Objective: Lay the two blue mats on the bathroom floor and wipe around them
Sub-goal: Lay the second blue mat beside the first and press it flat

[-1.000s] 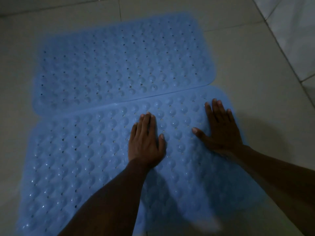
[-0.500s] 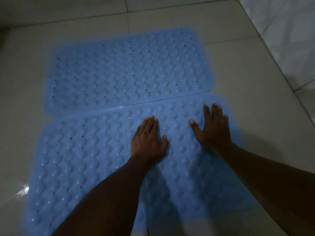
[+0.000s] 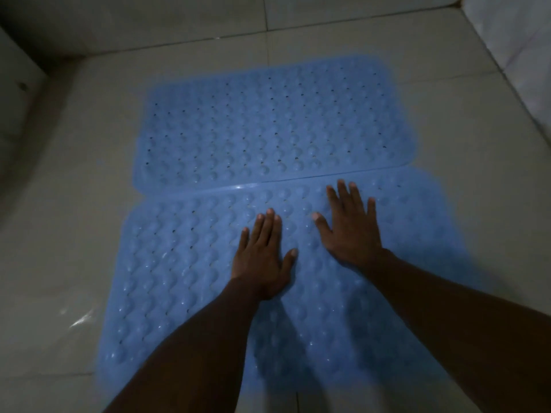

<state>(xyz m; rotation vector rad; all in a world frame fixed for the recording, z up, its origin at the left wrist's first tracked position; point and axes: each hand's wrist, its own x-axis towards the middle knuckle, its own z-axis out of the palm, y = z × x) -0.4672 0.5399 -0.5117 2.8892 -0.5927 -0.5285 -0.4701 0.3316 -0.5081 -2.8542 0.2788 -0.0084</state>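
Note:
Two blue bumpy mats with small holes lie flat on the tiled floor, long sides together. The far mat overlaps the near mat slightly along their shared edge. My left hand lies palm down on the near mat, fingers straight and close together. My right hand presses flat on the same mat just to the right, fingers spread, fingertips close to the seam. Neither hand holds anything.
Pale floor tiles surround the mats, with a wet glint at the left. A tiled wall rises at the right. A dark ledge or step runs along the left corner.
The view has tilted up and left, showing more floor and the left corner. Both hands have slid leftward along the near mat, staying flat on it.

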